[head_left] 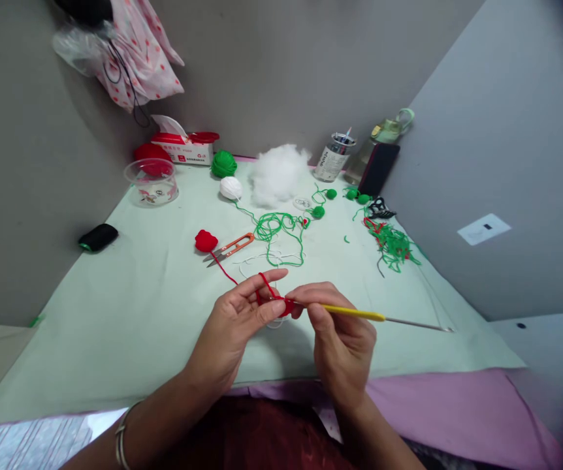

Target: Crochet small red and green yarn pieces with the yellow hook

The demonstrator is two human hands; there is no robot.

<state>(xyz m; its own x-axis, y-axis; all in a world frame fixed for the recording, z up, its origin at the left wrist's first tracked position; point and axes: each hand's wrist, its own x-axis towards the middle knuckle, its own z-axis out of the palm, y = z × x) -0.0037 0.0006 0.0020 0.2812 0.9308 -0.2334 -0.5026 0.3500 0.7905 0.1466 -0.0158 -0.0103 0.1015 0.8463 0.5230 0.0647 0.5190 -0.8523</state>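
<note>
so the left hand [235, 320] is pinching a little red crochet piece [286, 305] low over the table [139, 313], red yarn [225, 271] looped on its finger, right hand [343, 339] curled round the yellow hook [354, 313]

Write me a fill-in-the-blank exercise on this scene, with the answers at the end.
1. The right hand holds a hook whose grip is ____.
2. Red yarn crosses the index finger of the ____ hand.
3. Orange-handled snips lie beside a ball of ____ yarn.
4. The ball nearest the green ball is ____.

Answers: yellow; left; red; white.
</note>
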